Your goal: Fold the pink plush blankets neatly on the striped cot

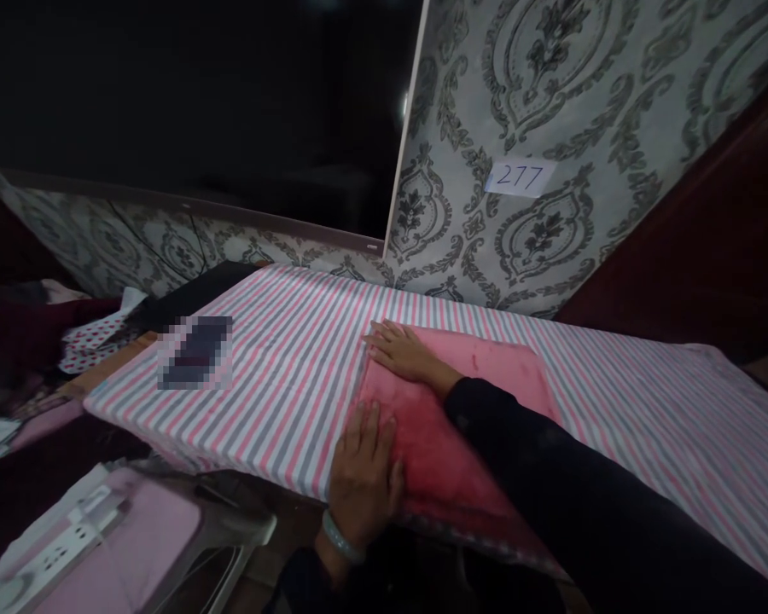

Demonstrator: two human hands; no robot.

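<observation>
A folded piece of plush pink-red fabric [435,443] lies on a table spread with a pink, grey and white striped cloth [282,350]. Flat on its near left edge rests my left hand [363,473], fingers extended and a pale bangle on the wrist. My right hand [400,350] lies spread over the fabric's far left corner, its dark-sleeved arm crossing above the fabric. Neither hand grips anything. Part of the fabric is hidden under the right arm.
A blurred-out dark rectangular item [195,352] lies on the cloth's left side. A power strip [57,550] sits on a pink stool [147,520] at lower left. Piled clothes [32,341] are farther left. Behind the table hangs a large television [198,111], beside a wall paper marked 277 [520,176].
</observation>
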